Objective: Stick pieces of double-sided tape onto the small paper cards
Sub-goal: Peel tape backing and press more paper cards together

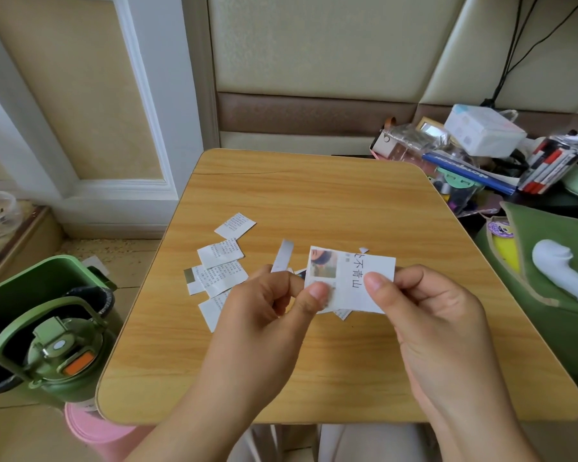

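Both hands, left hand (274, 295) and right hand (414, 295), pinch one small white printed paper card (357, 281) above the wooden table (314, 201); steady it flat, I'd judge, before pressing tape squarely on.

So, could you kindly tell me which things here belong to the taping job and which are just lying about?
Job: white printed card pinched by left hand and right hand; small printed paper cards; white strip.
Lying about: green flask, marker pens, green pouch.

View: single head-worn wide-angle camera
Direction: forward and down over wooden table (314, 201)
Range: close, table fills the middle
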Motion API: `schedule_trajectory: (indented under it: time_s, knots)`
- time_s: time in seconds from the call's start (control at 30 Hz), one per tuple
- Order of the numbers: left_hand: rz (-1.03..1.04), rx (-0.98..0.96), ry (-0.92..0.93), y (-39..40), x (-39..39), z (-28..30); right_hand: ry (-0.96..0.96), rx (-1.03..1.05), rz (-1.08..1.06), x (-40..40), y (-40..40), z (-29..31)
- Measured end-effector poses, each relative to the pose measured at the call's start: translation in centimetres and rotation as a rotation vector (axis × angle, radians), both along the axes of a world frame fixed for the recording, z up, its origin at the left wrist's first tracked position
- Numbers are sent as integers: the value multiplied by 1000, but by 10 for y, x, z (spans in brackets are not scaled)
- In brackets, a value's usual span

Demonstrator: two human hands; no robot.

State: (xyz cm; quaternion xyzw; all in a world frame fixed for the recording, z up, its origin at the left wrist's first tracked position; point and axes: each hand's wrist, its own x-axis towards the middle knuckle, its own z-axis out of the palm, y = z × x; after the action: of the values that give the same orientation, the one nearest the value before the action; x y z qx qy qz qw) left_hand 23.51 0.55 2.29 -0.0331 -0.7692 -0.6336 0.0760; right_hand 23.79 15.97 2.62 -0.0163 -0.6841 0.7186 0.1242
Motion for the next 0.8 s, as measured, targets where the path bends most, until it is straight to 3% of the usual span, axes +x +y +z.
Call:
schedule_trajectory:
  time_s: [0.17,0.3,0.4,0.53,0.8]
  knots:
    - [-99,147,-72,-3,0,7,28,52,-25,-3,4,2]
    - [-194,383,-214,-7,-3,6,84,132,-23,-3,5,0]
    - [-236,522,-313,-8,-5,4,177,310,-73,-4,6,-2]
    - [-247,551,-381,-10,-4,5,280,549,-87,0,9,2]
    - [-213,608,-471,-9,-5,8,544,771,-70,4,15,1]
